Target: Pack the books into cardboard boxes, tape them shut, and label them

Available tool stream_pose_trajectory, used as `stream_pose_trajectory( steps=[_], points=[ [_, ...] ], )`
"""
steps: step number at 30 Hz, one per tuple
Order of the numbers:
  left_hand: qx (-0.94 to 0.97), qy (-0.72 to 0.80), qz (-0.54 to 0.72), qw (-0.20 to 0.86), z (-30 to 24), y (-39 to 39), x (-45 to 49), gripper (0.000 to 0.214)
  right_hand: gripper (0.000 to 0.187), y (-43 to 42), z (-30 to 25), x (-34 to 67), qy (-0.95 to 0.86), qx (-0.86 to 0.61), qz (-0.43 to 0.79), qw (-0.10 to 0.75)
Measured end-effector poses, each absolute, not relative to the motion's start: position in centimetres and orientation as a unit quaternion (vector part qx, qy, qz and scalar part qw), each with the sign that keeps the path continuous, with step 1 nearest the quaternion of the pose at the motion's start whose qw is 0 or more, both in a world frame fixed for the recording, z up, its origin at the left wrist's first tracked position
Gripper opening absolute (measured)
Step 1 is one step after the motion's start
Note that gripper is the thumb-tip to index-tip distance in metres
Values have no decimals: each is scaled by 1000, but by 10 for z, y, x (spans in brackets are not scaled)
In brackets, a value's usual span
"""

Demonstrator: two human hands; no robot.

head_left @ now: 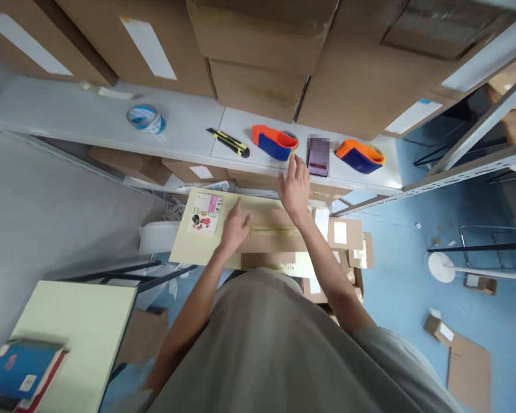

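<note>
A closed cardboard box (pixel 273 241) with tape along its middle lies on the pale table (pixel 184 246). My left hand (pixel 234 229) is over the box's left end, index finger stretched out and thumb apart, holding nothing. Further forward, my right hand (pixel 296 189) reaches to the shelf's front edge with its fingers extended. Its fingertips are close to an orange and blue tape dispenser (pixel 272 146); whether they touch it I cannot tell. Left of the box lies a booklet (pixel 205 213) with a pink and white cover.
On the grey shelf (pixel 184 123) are a blue tape roll (pixel 146 119), a yellow and black utility knife (pixel 229 142), a blurred-out flat object (pixel 319 158) and a second tape dispenser (pixel 360 156). Large cartons (pixel 258 34) stand behind. Flattened cardboard (pixel 468 370) lies on the floor at right.
</note>
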State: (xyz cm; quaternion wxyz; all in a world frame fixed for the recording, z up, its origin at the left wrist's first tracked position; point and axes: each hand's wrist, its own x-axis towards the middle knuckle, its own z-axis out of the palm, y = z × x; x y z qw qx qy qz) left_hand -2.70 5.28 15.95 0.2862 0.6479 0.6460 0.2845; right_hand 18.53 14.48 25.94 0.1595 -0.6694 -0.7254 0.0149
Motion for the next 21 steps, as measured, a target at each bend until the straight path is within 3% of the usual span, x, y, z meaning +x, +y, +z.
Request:
stream_pose_trajectory(
  steps=[3, 7, 11, 16, 21],
  points=[
    [555, 734, 233, 315, 118, 20, -56, 66, 72, 69, 208, 218, -669, -726, 96, 127],
    [536, 739, 166, 373, 91, -10, -51, 52, 95, -1, 142, 241, -565, -791, 226, 61],
    [526, 768, 97, 352, 92, -9, -20, 63, 104, -14, 109, 245, -510, -814, 259, 101],
    [536, 781, 51, 317, 89, 7, -23, 56, 92, -10, 92, 269, -510, -789, 293, 178],
    [572, 720, 109, 377, 94, 9, -48, 50, 79, -15, 104, 291, -528, -745, 331, 239]
  ],
)
